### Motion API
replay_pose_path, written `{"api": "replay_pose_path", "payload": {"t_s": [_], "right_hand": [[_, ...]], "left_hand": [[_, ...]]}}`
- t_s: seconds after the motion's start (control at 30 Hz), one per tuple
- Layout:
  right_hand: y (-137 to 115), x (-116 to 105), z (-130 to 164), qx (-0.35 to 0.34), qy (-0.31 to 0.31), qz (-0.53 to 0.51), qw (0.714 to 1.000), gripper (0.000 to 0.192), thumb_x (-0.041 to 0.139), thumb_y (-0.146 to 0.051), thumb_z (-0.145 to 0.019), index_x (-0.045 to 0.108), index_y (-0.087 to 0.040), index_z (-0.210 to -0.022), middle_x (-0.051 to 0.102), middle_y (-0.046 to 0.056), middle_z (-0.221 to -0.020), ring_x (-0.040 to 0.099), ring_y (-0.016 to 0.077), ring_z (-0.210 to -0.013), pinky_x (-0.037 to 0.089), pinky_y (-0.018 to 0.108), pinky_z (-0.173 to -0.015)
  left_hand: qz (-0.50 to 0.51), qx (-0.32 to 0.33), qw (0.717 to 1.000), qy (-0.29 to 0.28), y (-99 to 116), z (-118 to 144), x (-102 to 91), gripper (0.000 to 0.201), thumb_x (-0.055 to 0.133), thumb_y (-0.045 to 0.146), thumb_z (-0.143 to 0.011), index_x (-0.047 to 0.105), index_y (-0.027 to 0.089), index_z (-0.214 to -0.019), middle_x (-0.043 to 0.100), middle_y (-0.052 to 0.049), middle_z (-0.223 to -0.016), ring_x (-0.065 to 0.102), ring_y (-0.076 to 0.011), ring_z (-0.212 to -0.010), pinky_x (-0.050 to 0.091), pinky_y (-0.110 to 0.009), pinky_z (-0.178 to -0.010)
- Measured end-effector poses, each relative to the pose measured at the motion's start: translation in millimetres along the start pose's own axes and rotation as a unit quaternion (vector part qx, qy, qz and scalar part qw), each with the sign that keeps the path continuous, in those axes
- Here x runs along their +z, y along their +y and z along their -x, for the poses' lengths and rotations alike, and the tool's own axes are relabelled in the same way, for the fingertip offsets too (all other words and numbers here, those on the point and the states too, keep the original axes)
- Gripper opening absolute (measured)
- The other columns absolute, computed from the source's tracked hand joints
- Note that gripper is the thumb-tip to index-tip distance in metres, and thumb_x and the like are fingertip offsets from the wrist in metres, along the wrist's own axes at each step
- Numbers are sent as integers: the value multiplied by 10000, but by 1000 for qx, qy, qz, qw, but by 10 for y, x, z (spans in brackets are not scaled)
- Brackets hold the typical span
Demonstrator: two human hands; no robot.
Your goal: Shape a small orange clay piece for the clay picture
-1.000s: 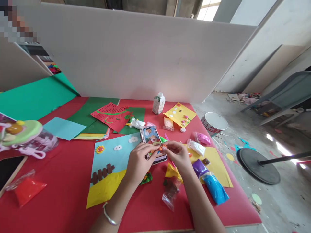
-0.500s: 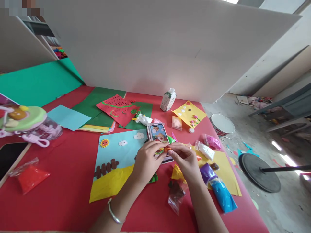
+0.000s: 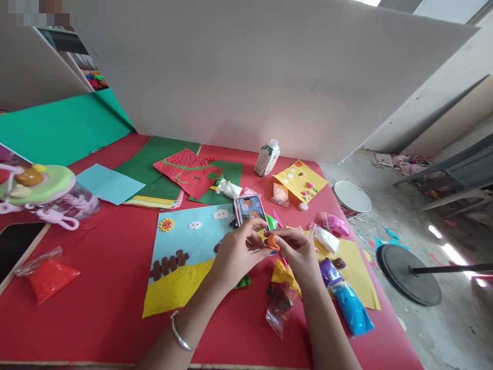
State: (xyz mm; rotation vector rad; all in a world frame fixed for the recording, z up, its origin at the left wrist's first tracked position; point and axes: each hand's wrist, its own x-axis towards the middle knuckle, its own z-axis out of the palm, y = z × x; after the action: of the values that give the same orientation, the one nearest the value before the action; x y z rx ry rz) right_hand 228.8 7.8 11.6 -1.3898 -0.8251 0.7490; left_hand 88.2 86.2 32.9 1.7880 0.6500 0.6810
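Note:
A small lump of orange modelling clay (image 3: 273, 242) is pinched between the fingers of my right hand (image 3: 296, 249). My left hand (image 3: 241, 251) curls around the clay from the other side, its thumb against the lower edge and its index finger above. Just behind the fingers lies a phone (image 3: 248, 208) with a picture on its screen, partly covered by my left hand. Under my left forearm is a picture sheet (image 3: 181, 288) with a blue sky, yellow ground, a clay sun (image 3: 167, 225), white clouds (image 3: 195, 225) and a brown fence (image 3: 169, 265).
Clay packets surround my right arm: yellow (image 3: 283, 275), brown (image 3: 280, 308), purple (image 3: 330, 272), blue (image 3: 352, 308) and white (image 3: 325, 238). A red packet (image 3: 54, 277) lies at left. Further back stand a carton (image 3: 267, 158) and a red watermelon sheet (image 3: 185, 177). The table's right edge drops to the floor.
The orange clay has shifted slightly right and shows more between my fingers. My left fingers have spread a little, with the thumb now under the clay. The camera view has moved slightly.

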Motion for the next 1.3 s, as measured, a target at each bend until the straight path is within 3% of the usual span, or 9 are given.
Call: {"api": "replay_pose_path", "payload": {"t_s": [0.1, 0.17, 0.43, 0.6, 0.67, 0.77, 0.9, 1.13, 1.3], "right_hand": [[-26, -1, 17, -4, -63, 17, 998, 296, 651, -504, -796, 763, -230, -812, 753, 81, -866, 708, 233, -795, 601, 346, -682], [-28, 13, 28, -10, -65, 14, 998, 232, 713, -446, -759, 758, -236, -848, 751, 73, -888, 708, 231, -822, 604, 342, -703], [21, 37, 1, 5, 41, -10, 999, 253, 798, -422, -656, 722, -205, -764, 739, 53, -735, 704, 209, -694, 605, 345, -661], [10, 15, -10, -16, 120, -25, 992, 253, 828, -389, -613, 700, -219, -749, 728, 30, -694, 686, 180, -650, 578, 293, -592], [-10, 10, 3, -9, 75, -5, 997, 228, 811, -404, -638, 712, -215, -720, 733, 46, -703, 684, 189, -634, 576, 300, -577], [-44, 1, 24, -21, -30, 22, 999, 256, 711, -473, -746, 747, -221, -728, 749, 78, -776, 703, 223, -723, 595, 354, -665], [-53, 6, 38, -43, -66, 24, 997, 227, 753, -411, -722, 761, -244, -876, 751, 77, -908, 705, 241, -862, 605, 378, -753], [5, 0, 24, -27, 13, 22, 999, 197, 780, -372, -694, 750, -221, -817, 751, 63, -820, 710, 217, -765, 611, 355, -705], [6, -36, -8, -20, 135, -2, 991, 239, 805, -397, -646, 726, -215, -780, 744, 55, -769, 701, 204, -715, 599, 332, -633]], "left_hand": [[-38, 20, 998, 46, -36, -22, -22, 206, 706, 195, -751, 641, 215, -946, 701, -7, -808, 673, -148, -731, 548, -222, -629], [-61, 41, 995, 64, -56, -29, -26, 130, 702, 189, -757, 650, 205, -875, 706, -26, -862, 673, -168, -803, 550, -237, -653], [-147, 118, 978, 85, -74, -21, 15, 96, 622, 169, -813, 619, 197, -721, 687, -33, -767, 649, -193, -821, 525, -309, -748], [-17, 70, 997, -14, -27, 7, 10, 54, 644, 170, -794, 615, 195, -755, 688, -13, -782, 654, -140, -723, 527, -231, -662], [13, 15, 999, -46, -24, 12, 6, 99, 672, 197, -777, 594, 205, -837, 684, 8, -757, 652, -128, -672, 522, -212, -617], [-3, -35, 999, -13, -45, -2, -9, 245, 718, 224, -736, 561, 216, -924, 669, 27, -716, 648, -133, -649, 516, -208, -581], [-35, 9, 999, 32, -71, -37, -34, 148, 698, 224, -754, 632, 208, -886, 696, -24, -878, 656, -153, -771, 532, -211, -596], [-93, 76, 990, 74, -61, -31, -3, 50, 664, 162, -776, 661, 188, -734, 695, -23, -744, 657, -167, -746, 537, -257, -663], [5, 47, 999, -9, -21, 3, -16, 34, 647, 198, -804, 664, 189, -776, 704, -20, -789, 667, -138, -711, 545, -228, -652]]}}
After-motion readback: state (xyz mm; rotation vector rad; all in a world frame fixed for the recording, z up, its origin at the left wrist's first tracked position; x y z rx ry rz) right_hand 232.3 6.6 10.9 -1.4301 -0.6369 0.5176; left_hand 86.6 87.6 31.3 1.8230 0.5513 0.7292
